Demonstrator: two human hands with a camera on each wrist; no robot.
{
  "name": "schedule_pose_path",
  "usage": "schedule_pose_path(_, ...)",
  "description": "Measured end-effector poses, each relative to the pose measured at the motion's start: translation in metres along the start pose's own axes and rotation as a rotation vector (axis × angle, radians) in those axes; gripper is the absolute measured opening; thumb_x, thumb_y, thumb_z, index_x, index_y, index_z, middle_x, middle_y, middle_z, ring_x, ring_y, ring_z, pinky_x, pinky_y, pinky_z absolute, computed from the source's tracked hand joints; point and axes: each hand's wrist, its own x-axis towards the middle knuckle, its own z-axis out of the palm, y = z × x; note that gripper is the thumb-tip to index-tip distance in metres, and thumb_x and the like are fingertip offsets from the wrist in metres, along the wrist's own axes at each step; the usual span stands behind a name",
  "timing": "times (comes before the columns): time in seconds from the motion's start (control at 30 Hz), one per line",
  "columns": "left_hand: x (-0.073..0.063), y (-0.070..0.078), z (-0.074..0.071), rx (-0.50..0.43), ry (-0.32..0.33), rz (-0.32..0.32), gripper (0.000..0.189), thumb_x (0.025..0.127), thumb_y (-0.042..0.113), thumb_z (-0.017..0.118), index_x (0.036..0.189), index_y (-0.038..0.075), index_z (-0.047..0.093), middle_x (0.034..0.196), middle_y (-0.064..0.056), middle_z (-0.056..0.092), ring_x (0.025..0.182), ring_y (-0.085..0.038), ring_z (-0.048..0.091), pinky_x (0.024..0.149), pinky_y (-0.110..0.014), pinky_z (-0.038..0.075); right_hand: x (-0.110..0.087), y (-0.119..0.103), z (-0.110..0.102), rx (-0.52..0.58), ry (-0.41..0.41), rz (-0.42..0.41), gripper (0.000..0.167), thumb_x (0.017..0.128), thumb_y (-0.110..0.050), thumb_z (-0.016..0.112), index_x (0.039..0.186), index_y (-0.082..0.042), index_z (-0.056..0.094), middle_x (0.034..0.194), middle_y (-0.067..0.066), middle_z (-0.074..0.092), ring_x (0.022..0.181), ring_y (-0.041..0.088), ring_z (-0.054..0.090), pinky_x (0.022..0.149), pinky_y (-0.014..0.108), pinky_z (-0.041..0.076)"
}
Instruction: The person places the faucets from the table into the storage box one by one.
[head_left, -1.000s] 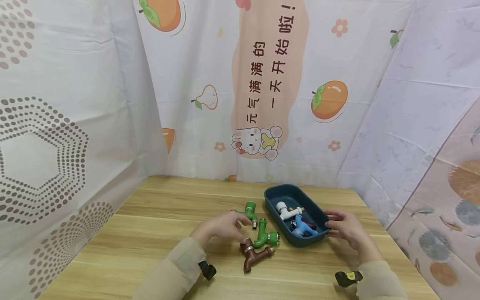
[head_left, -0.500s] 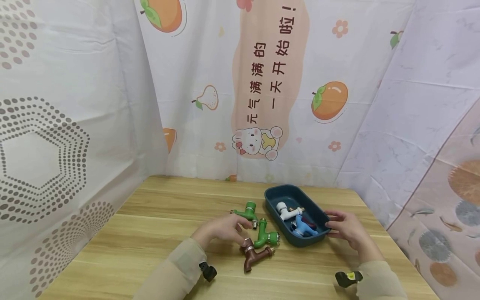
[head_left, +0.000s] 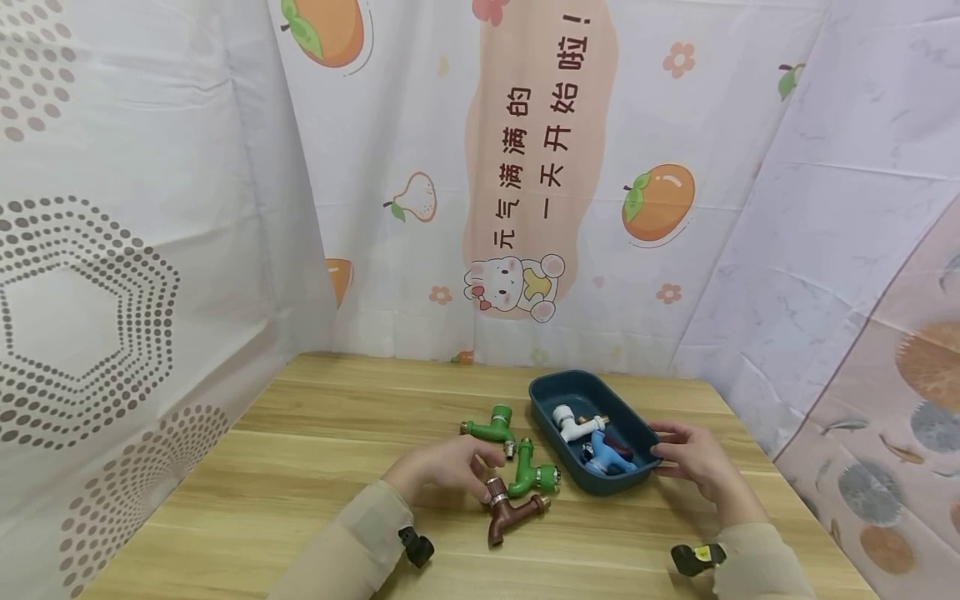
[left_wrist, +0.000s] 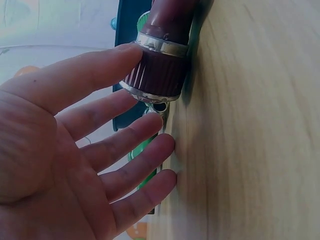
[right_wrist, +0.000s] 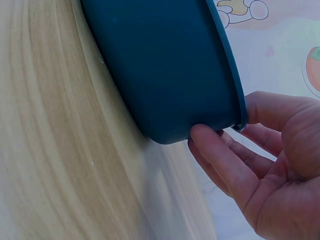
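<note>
My left hand [head_left: 450,465] reaches to the ribbed knob end of a brown faucet [head_left: 510,515] lying on the table. In the left wrist view, the thumb overlaps the side of this brown faucet's knob [left_wrist: 157,75]; the other fingers are spread and fairly straight, the index fingertip by the knob's end. Two green faucets, one farther back [head_left: 491,429] and one nearer [head_left: 531,475], lie close by. My right hand [head_left: 693,458] holds the near right corner of a dark teal plastic box [right_wrist: 165,65]. Inside the box are a white faucet [head_left: 576,427], a blue faucet [head_left: 606,456] and a dark red piece, partly hidden.
The wooden table [head_left: 315,467] carries everything. A patterned curtain [head_left: 420,275] hangs behind the table, with more cloth at both sides. A small black device sits on each sleeve.
My left hand has shifted slightly toward me and right, down to the brown faucet's knob, uncovering more of the far green faucet. The right hand and box stay in place.
</note>
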Motion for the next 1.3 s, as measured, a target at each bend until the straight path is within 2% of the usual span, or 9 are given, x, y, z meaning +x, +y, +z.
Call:
schedule_pose_path(0.2,-0.0003,-0.0012,0.002,0.002,0.002,0.012,0.056,0.078,0.005,0.084,0.13,0.006,0.066,0.118,-0.004,0.068,0.097,-0.014,0.066,0.092,-0.035,0.05,0.0003,-0.0005,-0.001,-0.001,-0.006,-0.002,0.055,0.092,0.007,0.064,0.142,0.018,0.042,0.127,0.039,0.054,0.096,0.032,0.069,0.079,0.048,0.059)
schedule_pose_path(0.37,-0.0002,-0.0017,0.0023,0.046,0.007,0.02,0.056,0.077,0.008,0.086,0.13,0.007,0.067,0.114,0.001,0.069,0.097,-0.013,0.066,0.091,-0.032,0.05,0.0008,-0.0007,-0.001,0.005,0.001,0.005,0.055,0.093,0.007,0.063,0.143,0.017,0.043,0.127,0.038,0.054,0.096,0.032,0.069,0.079,0.048,0.059)
schedule_pose_path(0.6,0.0013,-0.0028,0.0015,0.076,0.003,0.048,0.054,0.077,0.007,0.086,0.128,0.007,0.069,0.115,0.003,0.07,0.101,-0.014,0.065,0.09,-0.031,0.05,0.0026,-0.0009,-0.0009,0.005,-0.006,-0.001,0.054,0.092,0.007,0.062,0.142,0.017,0.043,0.127,0.039,0.052,0.096,0.032,0.068,0.08,0.049,0.059)
schedule_pose_path(0.83,0.0038,-0.0029,0.0042,0.125,0.005,0.039,0.052,0.076,0.008,0.088,0.125,0.013,0.071,0.107,0.011,0.069,0.101,-0.012,0.063,0.088,-0.03,0.05,0.0042,0.0007,-0.0021,0.006,-0.008,-0.001,0.055,0.092,0.008,0.063,0.143,0.017,0.042,0.127,0.038,0.052,0.097,0.032,0.068,0.081,0.05,0.058)
schedule_pose_path(1.07,0.0043,-0.0023,0.0046,0.132,-0.012,0.043,0.049,0.077,0.007,0.087,0.123,0.014,0.072,0.105,0.012,0.068,0.097,-0.008,0.062,0.086,-0.028,0.05,0.0044,0.0019,-0.0027,0.012,-0.002,0.004,0.054,0.092,0.008,0.063,0.142,0.016,0.044,0.127,0.038,0.053,0.097,0.031,0.067,0.081,0.05,0.058)
schedule_pose_path(1.3,0.0075,-0.0067,0.0066,0.092,-0.04,0.062,0.046,0.078,0.002,0.085,0.121,0.012,0.072,0.099,0.012,0.069,0.09,-0.007,0.064,0.08,-0.025,0.052,0.0034,0.0021,-0.0017,0.009,0.005,0.005,0.054,0.092,0.008,0.063,0.141,0.017,0.045,0.127,0.038,0.053,0.096,0.032,0.068,0.08,0.05,0.059)
